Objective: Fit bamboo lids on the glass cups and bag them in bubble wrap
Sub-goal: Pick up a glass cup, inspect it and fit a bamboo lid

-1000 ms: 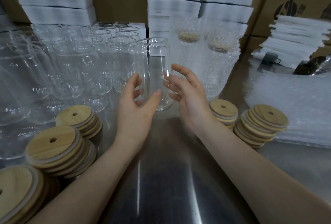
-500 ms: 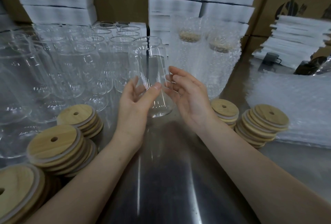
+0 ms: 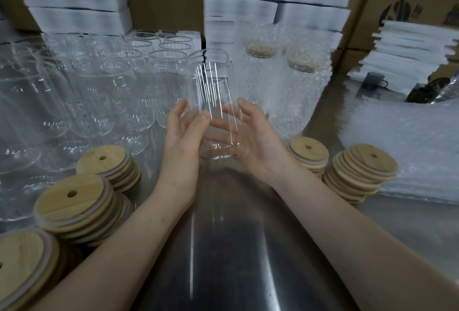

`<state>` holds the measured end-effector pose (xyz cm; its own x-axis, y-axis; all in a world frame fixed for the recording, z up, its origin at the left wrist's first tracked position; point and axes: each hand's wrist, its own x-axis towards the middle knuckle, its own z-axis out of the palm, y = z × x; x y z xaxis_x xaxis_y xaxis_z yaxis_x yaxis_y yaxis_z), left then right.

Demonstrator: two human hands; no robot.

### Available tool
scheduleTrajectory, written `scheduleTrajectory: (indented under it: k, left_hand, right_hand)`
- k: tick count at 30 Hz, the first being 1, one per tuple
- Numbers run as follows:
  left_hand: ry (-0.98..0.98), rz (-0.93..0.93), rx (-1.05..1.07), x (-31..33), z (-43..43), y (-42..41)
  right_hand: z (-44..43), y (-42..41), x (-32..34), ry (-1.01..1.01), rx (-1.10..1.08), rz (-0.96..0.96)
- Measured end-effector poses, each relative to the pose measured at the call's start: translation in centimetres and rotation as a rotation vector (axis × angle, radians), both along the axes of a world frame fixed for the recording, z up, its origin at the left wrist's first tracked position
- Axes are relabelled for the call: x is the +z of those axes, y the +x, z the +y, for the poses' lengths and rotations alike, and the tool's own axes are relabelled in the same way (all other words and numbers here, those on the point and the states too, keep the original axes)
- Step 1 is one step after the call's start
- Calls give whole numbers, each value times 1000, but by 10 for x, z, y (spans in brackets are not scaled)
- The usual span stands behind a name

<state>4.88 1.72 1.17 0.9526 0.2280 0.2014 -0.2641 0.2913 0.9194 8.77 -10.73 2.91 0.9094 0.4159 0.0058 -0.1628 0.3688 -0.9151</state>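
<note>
The left hand [image 3: 182, 141] and right hand [image 3: 258, 144] clasp the glass [image 3: 211, 82] low down; hold it upright, rim free above the grip (lids [image 3: 309, 148] sit just right of it).

Cup [image 3: 211, 92] between left hand [image 3: 181, 144] and right hand [image 3: 258, 141] is motion-streaked. Lid stack [image 3: 22, 268] by my left forearm runs off-frame. Bagged cups [image 3: 298, 92] past right hand: lids probably bamboo, blurred.
</note>
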Motion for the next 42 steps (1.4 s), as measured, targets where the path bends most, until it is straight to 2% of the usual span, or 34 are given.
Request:
scheduleTrajectory:
  k: [6,11,22,29,33,36,39,42]
  left_hand:
    - [210,-147,286,1,2,-2]
    - [397,-178,309,1,1,-7]
    - [236,-33,124,0,-3,-2]
    - [141,49,31,-1,-4,0]
    - [78,68,-17,-1,-1,1]
    - [34,60,-72,-1,0,1]
    - [-10,41,-99,-2,1,1]
    - [5,36,-116,-3,2,1]
  right_hand:
    - [1,4,-4,-94,-309,-93]
    - [3,-1,-7,-254,-364,-236]
    - [1,-3,3,-189,-471,-282]
    - [1,-2,5,-46,-443,-307]
    - [-1,1,4,75,-406,-223]
    - [0,4,4,23,-386,-137]
    - [1,4,2,-79,-261,-38]
    - [0,2,0,-150,-135,-32]
